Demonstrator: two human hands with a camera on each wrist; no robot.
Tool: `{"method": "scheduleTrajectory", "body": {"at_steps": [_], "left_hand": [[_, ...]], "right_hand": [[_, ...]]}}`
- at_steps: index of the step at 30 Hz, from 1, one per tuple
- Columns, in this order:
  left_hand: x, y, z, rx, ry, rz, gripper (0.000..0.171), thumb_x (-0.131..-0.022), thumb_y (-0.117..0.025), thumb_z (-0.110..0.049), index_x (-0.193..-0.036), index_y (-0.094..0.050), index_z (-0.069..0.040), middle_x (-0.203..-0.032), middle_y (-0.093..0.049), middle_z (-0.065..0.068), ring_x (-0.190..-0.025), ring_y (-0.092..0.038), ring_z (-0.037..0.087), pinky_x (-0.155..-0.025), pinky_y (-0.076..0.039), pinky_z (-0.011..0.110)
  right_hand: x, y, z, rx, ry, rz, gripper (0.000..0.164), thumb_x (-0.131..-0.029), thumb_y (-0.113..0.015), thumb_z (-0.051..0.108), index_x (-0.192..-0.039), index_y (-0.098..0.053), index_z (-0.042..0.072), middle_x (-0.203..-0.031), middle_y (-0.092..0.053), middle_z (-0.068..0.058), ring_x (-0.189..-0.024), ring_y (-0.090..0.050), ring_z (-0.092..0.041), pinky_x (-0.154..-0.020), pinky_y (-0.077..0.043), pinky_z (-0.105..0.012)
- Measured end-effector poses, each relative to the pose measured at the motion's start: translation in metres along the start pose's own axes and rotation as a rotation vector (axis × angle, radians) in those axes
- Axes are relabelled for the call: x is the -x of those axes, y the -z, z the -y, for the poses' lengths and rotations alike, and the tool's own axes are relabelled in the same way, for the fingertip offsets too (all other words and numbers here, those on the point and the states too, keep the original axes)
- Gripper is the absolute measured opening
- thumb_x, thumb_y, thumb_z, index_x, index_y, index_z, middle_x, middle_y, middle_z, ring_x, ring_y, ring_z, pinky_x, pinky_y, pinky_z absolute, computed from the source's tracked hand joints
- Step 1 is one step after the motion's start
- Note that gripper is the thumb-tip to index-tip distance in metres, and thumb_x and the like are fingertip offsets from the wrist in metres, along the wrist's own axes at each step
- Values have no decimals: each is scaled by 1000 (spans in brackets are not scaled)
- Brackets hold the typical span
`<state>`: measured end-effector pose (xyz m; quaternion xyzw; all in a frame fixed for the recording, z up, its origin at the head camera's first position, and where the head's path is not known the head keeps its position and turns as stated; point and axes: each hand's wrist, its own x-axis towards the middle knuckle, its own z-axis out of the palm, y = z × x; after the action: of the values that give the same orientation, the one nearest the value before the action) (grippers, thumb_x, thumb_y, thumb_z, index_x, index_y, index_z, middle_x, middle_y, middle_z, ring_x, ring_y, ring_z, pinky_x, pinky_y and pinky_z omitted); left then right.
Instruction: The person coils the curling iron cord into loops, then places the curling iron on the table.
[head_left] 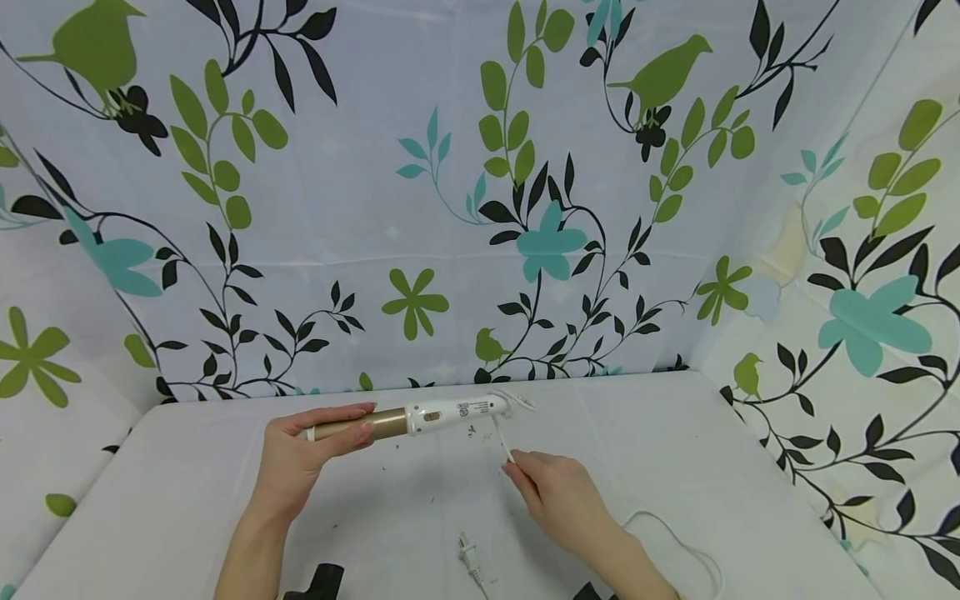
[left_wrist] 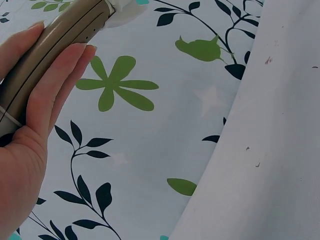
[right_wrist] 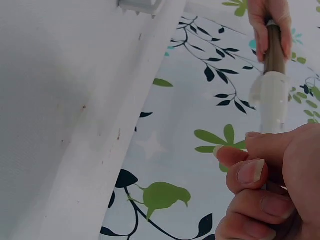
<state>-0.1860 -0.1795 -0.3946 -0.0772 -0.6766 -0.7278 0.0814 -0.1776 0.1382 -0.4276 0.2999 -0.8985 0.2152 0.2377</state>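
Fingers of left hand clamped round the gold barrel of the styler. Styler is up off the table, about level, tipped slightly up to the right, white handle end toward the right side. Switch and printed label face the head cam.

Right hand: fingers together, pinching the white cord just below the handle end; other fingers curled in. Cord is looped at that end, drops from there to the pinch. More cord lies in a curve on the table by the right forearm.

Plug is on the table, near edge side, between the forearms. Small dark specks scattered on the table. Patterned cloth behind. Black object by left forearm, cut off by frame; can't tell what.
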Motion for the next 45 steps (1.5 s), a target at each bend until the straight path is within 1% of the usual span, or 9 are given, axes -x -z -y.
{"method": "scheduleTrajectory", "body": {"at_steps": [4,6,10,14,20,27,33,36,45], "left_hand": [[0,0,2,-30,16,-22,38,-73,-77,-1,-107,-65,11,-105,-71,8,-96,-66,26,-78,-59,39],[0,0,3,-50,22,-24,39,-73,-78,-3,-107,-65,10,-104,-71,7,-96,-66,26,-78,-59,39],[-1,-1,4,-78,42,-36,39,-72,-80,-6,-107,-67,7,-104,-71,6,-96,-65,26,-79,-59,37],[-2,-1,5,-98,38,-34,38,-73,-80,-7,-106,-67,7,-105,-71,7,-96,-65,26,-79,-59,37],[-1,-1,5,-118,42,-20,38,-73,-80,-10,-106,-68,5,-105,-71,7,-96,-65,26,-79,-59,36],[-1,-2,7,-144,77,9,39,-74,-80,-15,-108,-68,2,-107,-70,7,-94,-65,26,-80,-59,35],[-2,-4,9,-169,112,42,40,-74,-80,-20,-107,-69,-1,-111,-68,8,-94,-65,26,-80,-59,33],[-1,-4,8,-182,124,54,40,-74,-80,-21,-107,-69,-2,-112,-67,8,-94,-65,26,-80,-59,32],[-2,-3,8,-248,116,76,36,-74,-80,-24,-105,-71,-8,-110,-69,3,-97,-60,26,-77,-56,31]], "right_hand": [[-1,3,2,27,44,-6,30,-91,-63,21,-65,-48,21,-53,-33,18,-46,-29,4,-41,-21,-6],[-1,5,4,38,64,-15,28,-90,-64,20,-66,-50,20,-54,-32,18,-46,-27,6,-40,-18,-5],[-2,10,7,42,97,-39,21,-88,-66,18,-69,-56,17,-54,-36,18,-46,-28,7,-40,-20,-4],[-2,15,8,52,132,-55,17,-88,-65,16,-72,-58,15,-55,-38,16,-47,-28,6,-40,-20,-4],[-2,24,7,44,181,-78,4,-86,-62,9,-84,-65,11,-59,-44,14,-49,-32,6,-42,-26,-4],[-3,32,4,43,235,-144,5,-85,-61,8,-87,-66,10,-62,-48,12,-51,-38,3,-44,-34,-6],[-4,35,3,63,224,-147,5,-84,-63,8,-88,-67,10,-63,-49,12,-52,-39,2,-44,-35,-7],[-4,37,2,82,204,-132,5,-87,-62,11,-90,-66,10,-65,-50,12,-54,-39,1,-45,-36,-7],[-5,40,0,116,203,-170,12,-95,-55,19,-92,-64,11,-72,-54,9,-60,-48,-5,-51,-45,-13]]}}
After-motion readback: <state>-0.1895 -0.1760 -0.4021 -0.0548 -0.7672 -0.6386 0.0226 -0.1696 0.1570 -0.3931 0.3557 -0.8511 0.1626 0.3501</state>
